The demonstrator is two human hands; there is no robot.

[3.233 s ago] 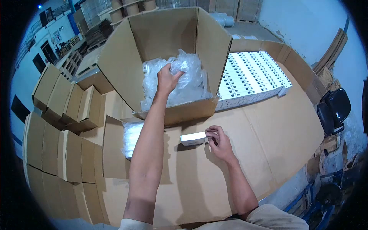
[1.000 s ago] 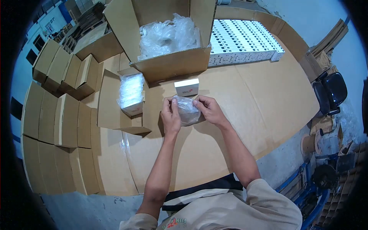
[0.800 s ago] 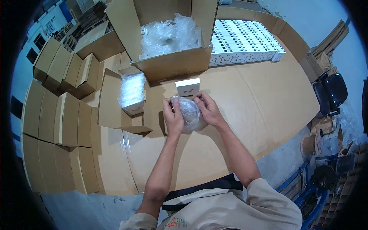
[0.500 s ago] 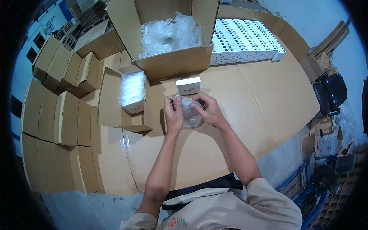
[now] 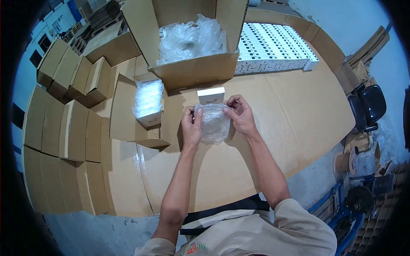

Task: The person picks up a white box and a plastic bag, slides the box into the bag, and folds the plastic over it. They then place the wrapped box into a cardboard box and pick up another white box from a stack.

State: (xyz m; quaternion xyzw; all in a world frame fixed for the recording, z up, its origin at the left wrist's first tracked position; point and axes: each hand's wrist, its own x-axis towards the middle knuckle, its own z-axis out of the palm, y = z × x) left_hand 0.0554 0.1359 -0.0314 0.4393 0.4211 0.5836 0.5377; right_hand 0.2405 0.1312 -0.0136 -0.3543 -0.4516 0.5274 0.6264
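A clear plastic bag (image 5: 214,124) hangs between my two hands over the cardboard-covered table. My left hand (image 5: 192,125) pinches its upper left corner between thumb and fingers. At the upper right corner, my right hand (image 5: 241,116) grips the bag the same way. Just behind the bag stands a small white box (image 5: 211,95) with a little printed mark, its lower part hidden by the plastic. To the left, an open carton (image 5: 124,112) holds a row of white boxes wrapped in plastic (image 5: 148,99).
A large open carton (image 5: 194,73) full of crumpled clear bags (image 5: 192,40) stands at the back. White printed boxes (image 5: 277,45) lie in a packed block at the back right. Brown cartons (image 5: 47,123) are stacked along the left edge. A black chair (image 5: 368,106) is beyond the table's right side.
My right hand has moved a little right and up, away from the left. The bag, bunched up before, is now spread wide between both hands.
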